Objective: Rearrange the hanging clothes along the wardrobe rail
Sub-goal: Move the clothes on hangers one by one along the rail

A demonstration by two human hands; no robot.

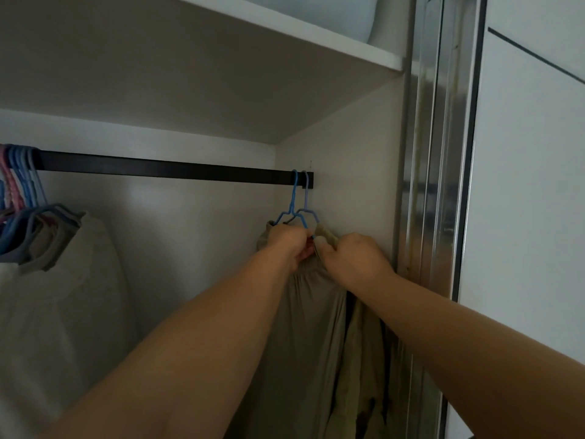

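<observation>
A dark wardrobe rail (164,168) runs left to right under a shelf. At its right end hang a blue hanger (293,201) and a pale lilac hanger (306,202) carrying grey-beige and olive garments (311,327). My left hand (289,243) grips the top of the grey-beige garment at the blue hanger's shoulder. My right hand (351,259) pinches the olive fabric just beside it, under the lilac hanger. At the far left, several pink, blue and grey hangers (19,185) are bunched together holding pale clothes (60,296).
The white shelf (285,30) sits above the rail. The wardrobe's right side wall (348,185) is right behind the two hangers. A metal sliding-door frame (440,153) stands to the right. A long bare stretch of rail lies between the two groups.
</observation>
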